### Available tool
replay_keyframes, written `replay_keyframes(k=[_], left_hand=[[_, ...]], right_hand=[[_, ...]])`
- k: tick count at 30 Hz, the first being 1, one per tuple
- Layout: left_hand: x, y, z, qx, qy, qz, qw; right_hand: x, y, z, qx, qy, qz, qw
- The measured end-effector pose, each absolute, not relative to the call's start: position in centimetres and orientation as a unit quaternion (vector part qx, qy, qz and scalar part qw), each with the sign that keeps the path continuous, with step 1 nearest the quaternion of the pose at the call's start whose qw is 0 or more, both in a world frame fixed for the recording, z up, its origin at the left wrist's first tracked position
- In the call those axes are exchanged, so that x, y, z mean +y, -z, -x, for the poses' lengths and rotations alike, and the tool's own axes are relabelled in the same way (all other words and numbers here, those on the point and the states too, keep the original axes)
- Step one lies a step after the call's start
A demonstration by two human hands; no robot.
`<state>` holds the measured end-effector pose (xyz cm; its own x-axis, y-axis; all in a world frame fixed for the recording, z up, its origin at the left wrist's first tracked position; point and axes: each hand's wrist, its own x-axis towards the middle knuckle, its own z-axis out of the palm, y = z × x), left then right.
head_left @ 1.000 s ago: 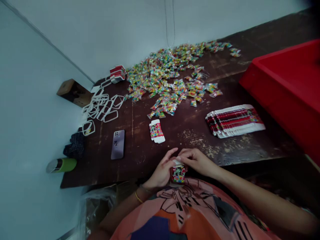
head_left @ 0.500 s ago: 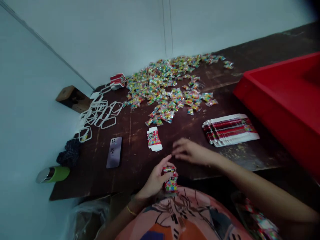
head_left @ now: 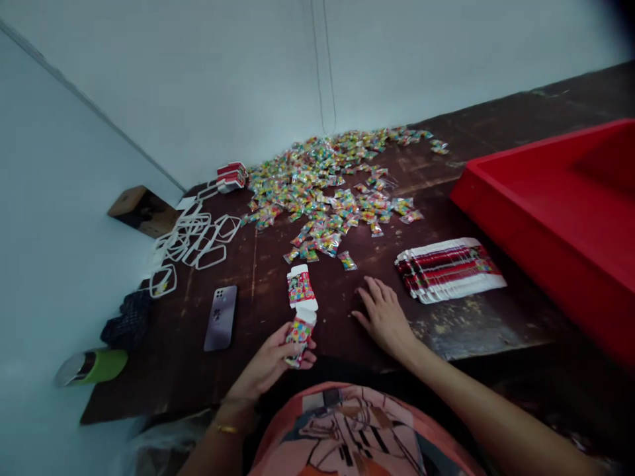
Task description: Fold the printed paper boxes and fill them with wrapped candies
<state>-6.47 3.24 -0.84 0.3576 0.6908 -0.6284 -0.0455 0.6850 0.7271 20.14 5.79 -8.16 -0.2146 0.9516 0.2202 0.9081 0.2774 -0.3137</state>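
My left hand [head_left: 278, 357] is closed around a small printed candy box [head_left: 301, 329], tilted, with its white flap open at the far end. Just beyond it on the table lies another red printed box [head_left: 299, 288] with white flaps; the two look close to touching. My right hand [head_left: 383, 316] is over the table with its fingers apart, holding nothing. A single wrapped candy packet [head_left: 347, 260] lies a little ahead of it. To its right is a row of flattened boxes [head_left: 449, 270], overlapping one another.
A wide heap of candy packets [head_left: 322, 178] spreads along the wall. White band loops [head_left: 191, 235], a phone [head_left: 221, 318], a brown box [head_left: 143, 210], a dark cloth [head_left: 126, 320] and a green bottle [head_left: 99, 367] are on the left. A red tray [head_left: 536, 218] stands at right.
My left hand has moved left and turned the candy box, whose open flap now shows. My right hand has shifted right and spread its fingers. A candy packet now lies apart from the heap's near edge.
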Motion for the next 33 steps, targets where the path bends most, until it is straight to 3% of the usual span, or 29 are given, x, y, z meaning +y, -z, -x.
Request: replay_keyframes(k=[7,14,16,20,24,29,33], left_hand=[[4.1,2.6,2.0,0.489,-0.271,-0.302,0.773],[4.6,2.9,3.5,0.526,-0.27,-0.315,0.743],[4.4,3.2,2.6,0.514,-0.262,-0.314,0.754],[3.8,3.4,-0.1,0.51,-0.263,-0.355,0.738],[3.0,3.2,-1.9,0.499,-0.242,-0.413,0.723],[2.2,2.9,-2.1,0.481,-0.225,-0.424,0.733],[1.5,3.0,-2.4,0.48,-0.227,-0.396,0.749]], right_hand=[[12.6,6.1,-20.2,-0.84,-0.13,0.506,0.146],[-1.8,6.7,-24.0,-0.864,-0.32,0.365,0.137],[-3.5,6.2,-24.1,-0.827,-0.385,0.372,0.174],[-0.8,4.4,-21.8,-0.654,-0.494,0.459,0.343],[3.9,2.5,-19.8,-0.592,-0.438,0.512,0.441],[5.4,2.3,-19.1,-0.707,-0.358,0.491,0.363],[4.8,3.7,-18.2,-0.598,-0.383,0.558,0.428]])
